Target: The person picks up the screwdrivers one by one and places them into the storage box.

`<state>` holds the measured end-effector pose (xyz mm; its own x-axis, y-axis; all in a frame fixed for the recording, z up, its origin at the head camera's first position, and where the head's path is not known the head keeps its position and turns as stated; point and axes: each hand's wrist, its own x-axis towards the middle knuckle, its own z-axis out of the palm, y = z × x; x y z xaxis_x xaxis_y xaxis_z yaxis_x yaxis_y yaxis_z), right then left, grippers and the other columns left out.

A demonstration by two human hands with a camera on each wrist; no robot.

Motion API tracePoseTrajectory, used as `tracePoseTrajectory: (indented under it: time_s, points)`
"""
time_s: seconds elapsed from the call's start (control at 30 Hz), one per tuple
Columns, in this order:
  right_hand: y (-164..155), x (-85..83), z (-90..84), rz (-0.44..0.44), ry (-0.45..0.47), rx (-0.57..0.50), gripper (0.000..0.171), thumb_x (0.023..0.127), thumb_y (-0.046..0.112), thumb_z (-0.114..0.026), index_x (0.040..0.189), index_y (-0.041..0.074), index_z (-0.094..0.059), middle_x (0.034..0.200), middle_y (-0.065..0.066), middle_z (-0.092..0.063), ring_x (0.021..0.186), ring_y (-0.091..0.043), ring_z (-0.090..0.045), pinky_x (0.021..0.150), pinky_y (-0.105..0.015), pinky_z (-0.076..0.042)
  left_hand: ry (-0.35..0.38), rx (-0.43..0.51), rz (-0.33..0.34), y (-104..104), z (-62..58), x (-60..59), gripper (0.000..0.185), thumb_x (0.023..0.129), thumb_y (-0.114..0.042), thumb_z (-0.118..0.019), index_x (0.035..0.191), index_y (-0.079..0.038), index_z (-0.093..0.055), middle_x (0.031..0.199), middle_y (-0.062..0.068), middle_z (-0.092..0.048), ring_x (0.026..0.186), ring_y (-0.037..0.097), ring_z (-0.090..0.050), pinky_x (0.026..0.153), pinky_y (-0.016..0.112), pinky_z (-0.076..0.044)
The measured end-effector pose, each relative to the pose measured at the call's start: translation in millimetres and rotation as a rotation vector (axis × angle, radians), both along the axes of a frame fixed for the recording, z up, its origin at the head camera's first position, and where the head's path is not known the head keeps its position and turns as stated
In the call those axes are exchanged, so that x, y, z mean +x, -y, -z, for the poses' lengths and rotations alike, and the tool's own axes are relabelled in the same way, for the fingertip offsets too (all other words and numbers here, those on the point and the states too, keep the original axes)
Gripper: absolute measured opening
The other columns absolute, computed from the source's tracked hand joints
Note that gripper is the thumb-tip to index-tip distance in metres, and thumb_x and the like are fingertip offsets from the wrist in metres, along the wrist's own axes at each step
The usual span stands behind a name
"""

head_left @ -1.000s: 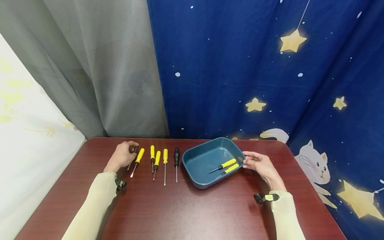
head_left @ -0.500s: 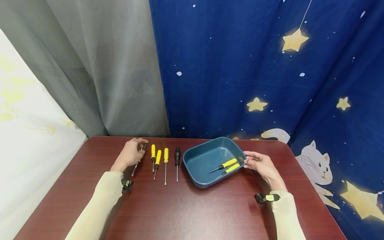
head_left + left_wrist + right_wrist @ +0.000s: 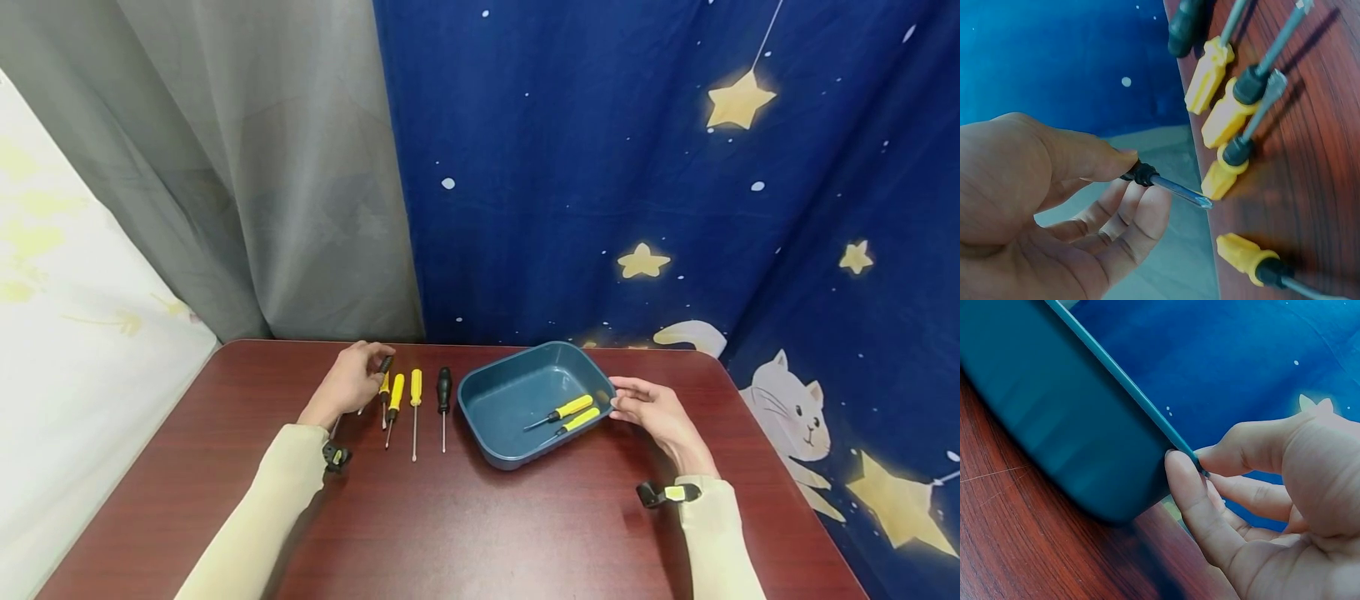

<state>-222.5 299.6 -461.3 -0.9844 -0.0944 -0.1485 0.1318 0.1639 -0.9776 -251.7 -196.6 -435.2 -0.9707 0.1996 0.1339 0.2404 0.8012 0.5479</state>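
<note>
Now left hand pinching screwdriver, right hand gripping tray rim.

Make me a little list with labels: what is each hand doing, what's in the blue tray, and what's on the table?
Left hand: holds a black-handled screwdriver in its fingers, lifted off the table
Right hand: pinches the rim of the blue tray
In the tray: two yellow-handled screwdrivers
On the table: yellow-handled screwdrivers and one black screwdriver, laid side by side left of the tray
Behind: grey curtain, blue star cloth
</note>
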Motion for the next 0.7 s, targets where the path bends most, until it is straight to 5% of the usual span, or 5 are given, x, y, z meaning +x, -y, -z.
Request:
tracePoseTrajectory:
  time_s: [0.27, 0.7]
  points:
    - [-0.8, 1.0, 0.8, -0.002, 0.004, -0.01, 0.049, 0.096, -0.003, -0.061, 0.143, -0.012, -0.049, 0.107, -0.014, -0.068, 0.084, -0.009, -0.071, 0.084, -0.03, -0.061, 0.008, 0.033, 0.031, -16.2, -2.6, 0.4, 0.043, 0.089, 0.005, -0.057, 0.129, -0.005, -0.067, 0.108, 0.018, -0.061, 0.072, 0.021, -0.054, 0.06, 0.032, -0.047]
    - [-1.3, -0.3, 3.0, -0.005, -0.005, -0.015, 0.049, 0.097, -0.004, -0.059, 0.143, -0.012, -0.049, 0.107, -0.014, -0.067, 0.084, -0.008, -0.071, 0.082, -0.027, -0.061, -0.056, 0.039, 0.099, -46.9, -13.5, -0.6, 0.043, 0.085, 0.007, -0.06, 0.125, -0.006, -0.07, 0.102, 0.014, -0.063, 0.082, 0.022, -0.057, 0.073, 0.034, -0.048]
